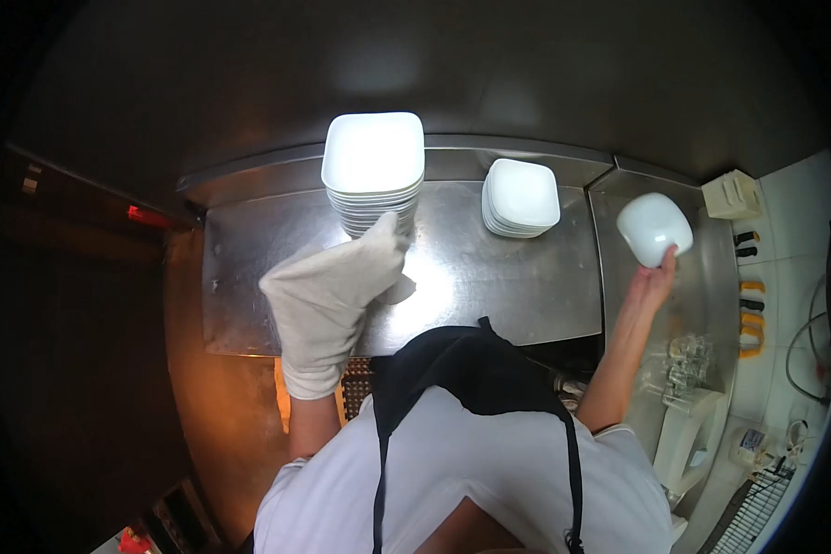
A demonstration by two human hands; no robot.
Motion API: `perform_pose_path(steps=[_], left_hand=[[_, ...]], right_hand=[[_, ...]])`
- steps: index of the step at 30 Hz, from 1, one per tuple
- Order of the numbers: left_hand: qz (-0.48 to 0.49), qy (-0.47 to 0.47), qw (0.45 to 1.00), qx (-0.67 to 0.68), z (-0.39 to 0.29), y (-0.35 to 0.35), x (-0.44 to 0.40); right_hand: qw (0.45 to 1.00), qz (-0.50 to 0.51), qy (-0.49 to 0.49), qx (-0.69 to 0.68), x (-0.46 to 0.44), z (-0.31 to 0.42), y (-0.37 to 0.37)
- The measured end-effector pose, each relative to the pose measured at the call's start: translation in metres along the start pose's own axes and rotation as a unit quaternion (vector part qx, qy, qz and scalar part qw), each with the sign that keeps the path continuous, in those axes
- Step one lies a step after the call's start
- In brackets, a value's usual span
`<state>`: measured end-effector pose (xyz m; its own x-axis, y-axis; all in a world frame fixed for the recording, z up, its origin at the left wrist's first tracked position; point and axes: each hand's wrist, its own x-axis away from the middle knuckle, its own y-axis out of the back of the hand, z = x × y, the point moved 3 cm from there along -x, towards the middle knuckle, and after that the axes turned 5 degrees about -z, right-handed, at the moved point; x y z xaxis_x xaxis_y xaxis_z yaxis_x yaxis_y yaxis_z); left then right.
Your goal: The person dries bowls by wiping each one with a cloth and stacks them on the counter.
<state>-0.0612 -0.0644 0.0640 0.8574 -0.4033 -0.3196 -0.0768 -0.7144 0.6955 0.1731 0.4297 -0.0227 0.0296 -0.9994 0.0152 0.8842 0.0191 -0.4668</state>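
Note:
In the head view, a pale beige cloth covers my left hand and much of that forearm, so the fingers are hidden. The covered hand is nearest to a tall stack of white square dishes at the back of the steel counter; whether they touch, I cannot tell. Out to the right, my right hand grips a glossy white rounded-square bowl by its near edge, above the right-hand steel surface. Between the hands stands a shorter stack of white square dishes.
A raised steel ledge runs behind the counter. Clear glasses stand at the right, near a white plastic holder. A cream box and yellow-and-black handles line the tiled right wall. A dark panel stands on the left.

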Motion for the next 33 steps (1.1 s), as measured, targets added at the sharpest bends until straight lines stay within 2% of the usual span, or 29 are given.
perform_pose_path(steps=[2, 4, 5, 6, 7, 8, 9, 10, 11, 13, 14, 15, 16, 17, 18, 19, 21, 22, 23, 25, 28, 30, 33], left_hand=[[-0.018, -0.153, 0.976, -0.155, -0.018, -0.015, 0.006], [0.06, -0.098, 0.993, -0.042, -0.036, -0.036, -0.003], [0.076, -0.116, 0.99, -0.028, -0.046, -0.043, -0.01], [0.092, -0.134, 0.987, -0.014, -0.056, -0.05, -0.016], [0.086, -0.198, 0.975, -0.043, -0.069, -0.052, -0.023], [0.096, -0.202, 0.975, 0.004, -0.075, -0.053, -0.024], [0.108, -0.204, 0.972, 0.051, -0.082, -0.053, -0.025], [0.133, -0.144, 0.965, 0.173, -0.083, -0.053, -0.027], [0.155, -0.081, 0.94, 0.292, -0.084, -0.053, -0.028], [0.187, 0.051, 0.837, 0.511, -0.084, -0.053, -0.027], [0.196, 0.117, 0.761, 0.608, -0.084, -0.054, -0.025], [0.2, 0.179, 0.67, 0.693, -0.083, -0.053, -0.024], [0.18, 0.164, 0.666, 0.705, -0.077, -0.055, -0.022], [0.161, 0.031, 0.81, 0.564, -0.074, -0.044, -0.025], [0.133, -0.098, 0.907, 0.388, -0.069, -0.031, -0.026], [0.099, -0.219, 0.952, 0.187, -0.068, -0.022, -0.024], [0.122, -0.188, 0.966, 0.129, -0.073, -0.015, -0.02], [0.135, -0.173, 0.97, 0.101, -0.076, -0.014, -0.018], [0.104, -0.182, 0.965, 0.156, -0.078, -0.012, -0.019], [0.041, -0.202, 0.942, 0.264, -0.081, -0.008, -0.025], [-0.048, -0.319, 0.945, 0.057, -0.088, 0.038, -0.032], [-0.089, -0.202, 0.952, 0.213, -0.068, 0.056, -0.037], [-0.14, -0.01, 0.892, 0.43, -0.032, 0.077, -0.041]], right_hand=[[0.999, -0.02, 0.045, 0.002, 0.005, 0.029, 0.01], [0.992, 0.012, 0.075, 0.105, 0.03, 0.04, 0.005], [0.983, 0.028, 0.088, 0.156, 0.051, 0.043, -0.001], [0.958, 0.088, 0.103, 0.254, 0.083, 0.049, -0.017], [0.919, 0.147, 0.116, 0.347, 0.119, 0.054, -0.036], [0.853, 0.277, 0.221, 0.384, 0.153, 0.06, -0.058], [0.757, 0.398, 0.319, 0.408, 0.185, 0.063, -0.077], [0.686, 0.483, 0.385, 0.385, 0.209, 0.061, -0.094], [0.601, 0.56, 0.447, 0.355, 0.23, 0.059, -0.106], [0.553, 0.611, 0.451, 0.342, 0.254, 0.055, -0.118], [0.528, 0.637, 0.452, 0.334, 0.262, 0.054, -0.12], [0.54, 0.616, 0.462, 0.339, 0.262, 0.059, -0.123], [0.553, 0.596, 0.471, 0.342, 0.261, 0.065, -0.127], [0.564, 0.577, 0.479, 0.344, 0.259, 0.068, -0.128], [0.621, 0.556, 0.467, 0.296, 0.246, 0.057, -0.122], [0.689, 0.527, 0.406, 0.287, 0.237, 0.044, -0.119], [0.801, 0.499, 0.173, 0.284, 0.24, 0.028, -0.131], [0.83, 0.493, 0.058, 0.255, 0.241, 0.017, -0.137], [0.843, 0.486, -0.031, 0.229, 0.242, 0.007, -0.14], [0.834, 0.51, -0.148, 0.149, 0.249, -0.005, -0.148], [0.778, 0.563, -0.26, 0.098, 0.255, -0.018, -0.159], [0.726, 0.611, -0.292, 0.12, 0.255, -0.03, -0.16], [0.634, 0.679, -0.28, 0.242, 0.234, -0.065, -0.138]])
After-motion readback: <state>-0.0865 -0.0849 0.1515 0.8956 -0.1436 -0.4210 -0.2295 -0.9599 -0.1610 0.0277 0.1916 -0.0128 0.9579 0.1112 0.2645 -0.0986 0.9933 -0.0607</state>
